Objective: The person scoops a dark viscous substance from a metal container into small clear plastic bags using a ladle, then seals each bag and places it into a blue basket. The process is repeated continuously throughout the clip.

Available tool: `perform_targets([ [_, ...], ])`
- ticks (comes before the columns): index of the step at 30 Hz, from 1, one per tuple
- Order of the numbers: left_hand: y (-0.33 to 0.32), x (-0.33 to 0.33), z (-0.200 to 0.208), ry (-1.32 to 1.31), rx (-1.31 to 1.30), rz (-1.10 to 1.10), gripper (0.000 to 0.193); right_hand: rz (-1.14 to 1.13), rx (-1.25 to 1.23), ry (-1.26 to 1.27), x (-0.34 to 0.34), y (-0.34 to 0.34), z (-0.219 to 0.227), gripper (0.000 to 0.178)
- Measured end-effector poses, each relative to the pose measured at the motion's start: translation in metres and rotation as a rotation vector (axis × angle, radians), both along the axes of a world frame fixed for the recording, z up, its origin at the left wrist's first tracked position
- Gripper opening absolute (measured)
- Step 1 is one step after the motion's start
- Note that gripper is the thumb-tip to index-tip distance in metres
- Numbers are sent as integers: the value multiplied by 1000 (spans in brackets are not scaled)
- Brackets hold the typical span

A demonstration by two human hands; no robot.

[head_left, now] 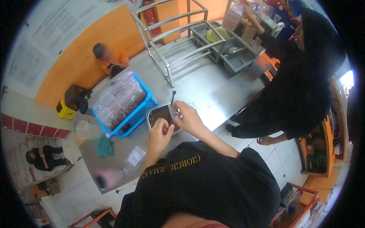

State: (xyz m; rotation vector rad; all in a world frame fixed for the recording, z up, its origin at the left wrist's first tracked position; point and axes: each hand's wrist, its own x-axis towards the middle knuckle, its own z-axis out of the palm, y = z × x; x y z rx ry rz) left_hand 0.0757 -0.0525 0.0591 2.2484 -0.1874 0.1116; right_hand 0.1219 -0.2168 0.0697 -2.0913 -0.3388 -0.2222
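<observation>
A metal tub [149, 121] with brown contents stands on the steel table in front of me. Over it, my right hand [187, 118] pinches a small clear plastic bag [172, 112] by its edge. My left hand [161, 133] is closed above the tub beside the bag, its fingertips curled inward; what they hold, if anything, is hidden. A black utensil handle [173, 95] sticks up past the tub's far rim. Left of the tub, a blue basket [131, 128] is packed with filled clear plastic bags [121, 99] of brown contents.
The steel table [156, 74] carries a metal rack frame [167, 68] and grey bins [237, 60] farther off. A green cloth [104, 147], a labelled clear packet [135, 156] and a translucent container [86, 130] lie left. A person in black [289, 95] stands at the right; two others sit farther left.
</observation>
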Motion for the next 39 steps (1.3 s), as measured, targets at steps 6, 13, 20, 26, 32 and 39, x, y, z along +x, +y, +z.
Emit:
perform_targets([
  [6,10,8,-25,208,-805,109,74,219,200,175,-3,-10,6,16],
  [13,25,7,-22,325,-957,132,60,245,262,253,-15,-5,3,24],
  [20,20,11,-10,174,-792,147,50,161,357,223,-20,-2,7,22],
  [26,8,9,-1,-42,-648,178,58,30,561,269,-24,0,4,19],
  [32,23,10,19,-360,188,-87,72,150,283,-9,-19,-3,-10,20],
  [39,24,8,20,-214,222,-226,76,272,162,-14,-22,3,-12,28],
])
